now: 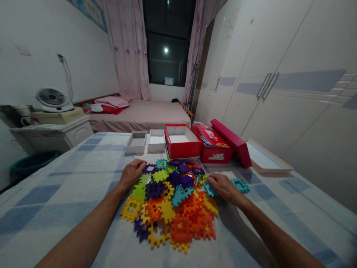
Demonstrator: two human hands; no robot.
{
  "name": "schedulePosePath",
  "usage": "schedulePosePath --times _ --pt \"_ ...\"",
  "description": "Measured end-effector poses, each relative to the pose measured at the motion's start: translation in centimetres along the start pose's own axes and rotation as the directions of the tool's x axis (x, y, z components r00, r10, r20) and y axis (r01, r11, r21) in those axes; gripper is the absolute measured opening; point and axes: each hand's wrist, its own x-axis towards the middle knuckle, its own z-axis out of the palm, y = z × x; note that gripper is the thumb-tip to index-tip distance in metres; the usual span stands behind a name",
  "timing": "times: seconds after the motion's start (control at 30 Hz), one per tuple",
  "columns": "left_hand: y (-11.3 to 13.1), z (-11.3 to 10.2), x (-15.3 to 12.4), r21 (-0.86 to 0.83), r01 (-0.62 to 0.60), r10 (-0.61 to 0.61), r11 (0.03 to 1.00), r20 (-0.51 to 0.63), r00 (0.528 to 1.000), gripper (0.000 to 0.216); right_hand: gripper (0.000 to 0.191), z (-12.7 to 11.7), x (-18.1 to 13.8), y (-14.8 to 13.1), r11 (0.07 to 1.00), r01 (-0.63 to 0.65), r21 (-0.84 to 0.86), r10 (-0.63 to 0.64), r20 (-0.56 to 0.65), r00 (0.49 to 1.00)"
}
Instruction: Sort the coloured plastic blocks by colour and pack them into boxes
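Note:
A heap of plastic interlocking building tiles in yellow, orange [181, 227], purple, green and blue lies in front of me. My left hand [132, 173] rests at the heap's upper left edge, its fingers curled together beside a purple tile [150, 169]; what they hold, if anything, is hidden. At the right edge, my right hand [223, 187] has its fingers closed at a light blue tile [209, 189], which is partly hidden under them. Another light blue tile [240, 185] lies apart from the heap, just beyond my right wrist.
Behind the heap stand two small white boxes [136, 142], an open red box [184, 149] and a printed red box [213, 149]. A dark red lid [232, 143] leans on that box, beside a shallow white tray [267, 158]. A checked cloth [69, 197] covers the surface.

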Motion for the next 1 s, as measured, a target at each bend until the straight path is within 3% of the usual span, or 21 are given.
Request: schedulePosePath --times 0.23,0.57,0.8,1.0 --pt "0.1 0.0 0.0 -0.016 -0.015 0.015 1.000 -0.005 1.000 0.043 0.033 0.4 2.0 -3.0 0.997 -0.076 -0.022 0.077 0.050 0.996" --pt "-0.2 0.2 0.1 -0.042 -0.025 0.024 0.999 -0.015 1.000 0.040 0.014 2.9 3.5 -2.0 0.977 -0.084 0.196 0.093 -0.037 0.995" --pt "-0.3 0.2 0.2 -0.033 -0.028 0.027 0.999 -0.016 0.999 0.040 0.030 3.5 2.9 -2.1 0.992 -0.044 0.120 0.055 -0.093 0.994" --pt "-0.7 0.4 0.3 -0.030 -0.033 0.032 0.999 -0.013 0.999 0.039 0.017 3.7 2.6 -2.2 0.993 -0.013 0.120 0.029 -0.126 0.992"
